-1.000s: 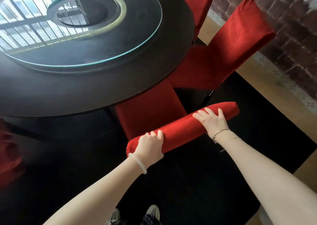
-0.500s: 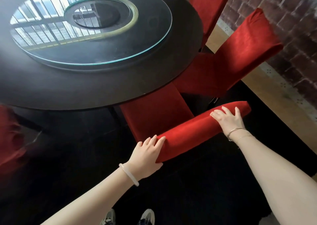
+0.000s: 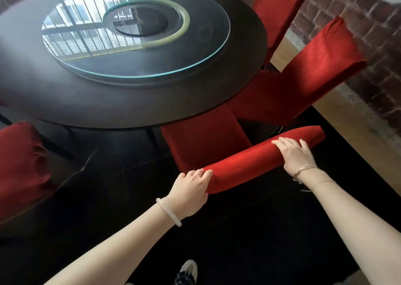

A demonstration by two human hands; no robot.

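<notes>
One change: left hand (image 3: 191,192) slid to end of chair back (image 3: 249,165).

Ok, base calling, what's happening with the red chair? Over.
Left hand, right hand grip the chair back. Seat front under round table edge. Another red chair close beside.

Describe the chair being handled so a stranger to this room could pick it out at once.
Find the round dark table; red-covered chairs ring it. The chair meant stands at the table's near edge, with its seat partly under the tabletop. Alone among them, it has the left hand and the right hand holding the top edge of its back.
</notes>
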